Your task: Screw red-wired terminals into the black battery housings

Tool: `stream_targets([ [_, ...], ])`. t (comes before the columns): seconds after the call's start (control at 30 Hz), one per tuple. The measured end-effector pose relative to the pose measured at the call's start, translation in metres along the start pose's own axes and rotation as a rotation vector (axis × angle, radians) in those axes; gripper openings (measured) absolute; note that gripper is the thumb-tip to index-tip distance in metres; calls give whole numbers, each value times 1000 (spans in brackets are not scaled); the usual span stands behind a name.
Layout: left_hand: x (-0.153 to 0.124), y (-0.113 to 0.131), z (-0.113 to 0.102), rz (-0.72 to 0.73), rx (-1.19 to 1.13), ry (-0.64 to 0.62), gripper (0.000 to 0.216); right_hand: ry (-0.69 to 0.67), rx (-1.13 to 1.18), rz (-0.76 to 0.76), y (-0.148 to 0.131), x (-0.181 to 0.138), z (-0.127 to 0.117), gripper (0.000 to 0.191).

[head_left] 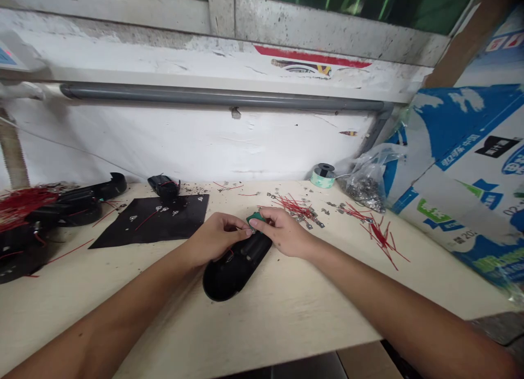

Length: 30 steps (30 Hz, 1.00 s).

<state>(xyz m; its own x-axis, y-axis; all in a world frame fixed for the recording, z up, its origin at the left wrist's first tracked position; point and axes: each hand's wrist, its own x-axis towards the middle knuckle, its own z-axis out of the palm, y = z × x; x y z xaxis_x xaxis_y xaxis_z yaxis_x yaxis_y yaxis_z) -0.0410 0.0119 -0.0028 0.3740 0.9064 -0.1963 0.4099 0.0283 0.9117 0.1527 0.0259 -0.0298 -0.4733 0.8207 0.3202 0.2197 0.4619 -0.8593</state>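
Note:
My left hand (216, 239) grips the upper end of a black plastic housing (234, 270), which rests tilted on the pale wooden bench (282, 308). My right hand (284, 232) pinches a small green circuit board (256, 218) at the housing's top end, and my fingers hide most of the board. A short red wire shows inside the housing near my left hand. Loose red wires with metal terminals (297, 207) lie just beyond my right hand.
A black sheet (151, 221) holds small metal pieces, beside a heap of black housings and red wires (28, 221) at the left. Farther right stand a green tape spool (322, 175) and a plastic bag of metal parts (364, 185). Printed cartons (458, 193) lean against the wall.

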Motion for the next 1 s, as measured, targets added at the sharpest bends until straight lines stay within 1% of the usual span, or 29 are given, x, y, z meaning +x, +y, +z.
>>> stream_targets([
  [0.13, 1, -1, 0, -6, -7, 6, 40, 9, -151, -34, 0, -1, -1, 33],
  [0.2, 1, 0, 1, 1, -11, 6, 38, 16, -188, -41, 0, 0, -1, 33],
  [0.33, 0, 0, 2, 6, -1, 13, 34, 39, -206, -27, -2, 0, 3, 32],
  [0.53, 0, 0, 1, 5, -16, 12, 34, 144, -237, -62, -8, -2, 9, 34],
  [0.77, 1, -2, -1, 18, -45, -19, 36, 166, -225, -17, -10, -5, 9, 31],
  [0.87, 1, -1, 0, 15, -46, -18, 37, 178, -241, -38, -9, -5, 9, 31],
  [1.0, 0, 0, 0, 6, -43, -35, 38, 185, -262, -105, -7, -6, 11, 31],
])
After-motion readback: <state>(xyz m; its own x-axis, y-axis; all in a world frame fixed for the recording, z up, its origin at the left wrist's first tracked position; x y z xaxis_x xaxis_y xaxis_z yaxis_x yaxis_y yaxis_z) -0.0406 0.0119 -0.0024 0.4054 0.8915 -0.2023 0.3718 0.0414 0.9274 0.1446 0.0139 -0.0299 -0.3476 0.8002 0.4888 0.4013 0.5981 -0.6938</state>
